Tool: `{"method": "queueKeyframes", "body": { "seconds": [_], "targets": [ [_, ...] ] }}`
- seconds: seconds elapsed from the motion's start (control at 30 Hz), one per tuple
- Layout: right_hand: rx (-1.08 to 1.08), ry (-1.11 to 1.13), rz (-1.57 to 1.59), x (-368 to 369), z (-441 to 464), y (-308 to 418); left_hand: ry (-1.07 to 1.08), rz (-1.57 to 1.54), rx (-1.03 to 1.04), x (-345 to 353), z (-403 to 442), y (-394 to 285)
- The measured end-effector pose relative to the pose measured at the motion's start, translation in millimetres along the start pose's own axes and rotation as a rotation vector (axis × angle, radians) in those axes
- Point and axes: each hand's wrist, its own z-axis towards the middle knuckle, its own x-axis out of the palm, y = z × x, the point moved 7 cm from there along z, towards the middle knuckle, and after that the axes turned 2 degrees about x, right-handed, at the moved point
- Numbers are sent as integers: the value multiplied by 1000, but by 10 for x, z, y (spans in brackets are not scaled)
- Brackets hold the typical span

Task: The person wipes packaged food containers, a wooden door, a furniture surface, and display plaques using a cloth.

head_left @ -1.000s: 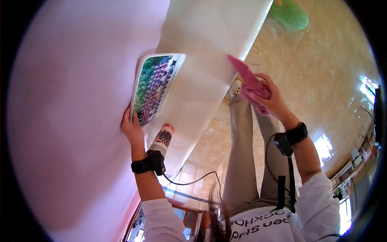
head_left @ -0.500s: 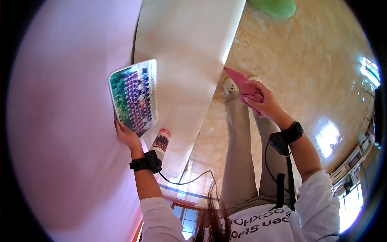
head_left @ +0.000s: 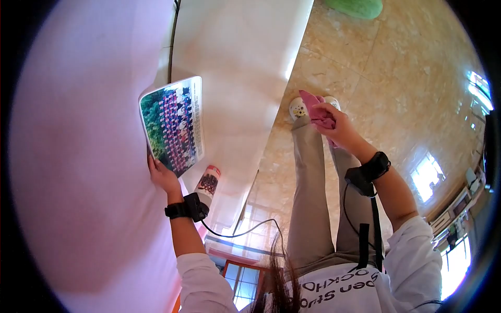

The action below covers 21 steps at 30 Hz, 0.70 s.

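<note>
My left hand (head_left: 165, 176) grips the lower edge of a framed group photo (head_left: 176, 125), a flat panel with rounded corners showing rows of people before green trees. The panel is tilted over the white tabletop (head_left: 235, 68), close to the pale wall (head_left: 88, 156). My right hand (head_left: 336, 125) is closed around a crumpled pink cloth (head_left: 319, 115), held in the air above my shoes, with one corner of it sticking out past the fingers. Near my left wrist stands a cylindrical canister (head_left: 207, 185) with a red top band and a dark picture.
Shiny tan floor tiles (head_left: 344, 57) lie to the right of the table. A large green object, perhaps a melon (head_left: 357, 6), is on the floor at the top. A cable (head_left: 240, 235) hangs from my left wrist strap. Shelving (head_left: 451, 214) stands at the far right.
My right hand has shifted slightly, and the pink cloth is bunched smaller in it. The photo panel and my left hand have barely moved.
</note>
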Motion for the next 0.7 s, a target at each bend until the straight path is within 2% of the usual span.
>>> {"method": "queueKeyframes", "body": {
  "seconds": [0.13,0.2,0.3,0.5,0.63,0.7],
  "targets": [
    [-24,-2,-38,44,50,33,25,-47,22,-18,45,1],
    [1,31,-161,85,59,95,24,-40,52,-29,43,-55],
    [34,62,-115,163,74,182,19,8,44,-49,53,-42],
    [-3,19,-109,259,156,129,38,-124,-4,-35,91,32],
    [-2,19,-141,268,188,118,49,-60,84,0,82,108],
    [-26,-50,-157,224,197,45,69,-2,124,28,65,90]
  ]
}}
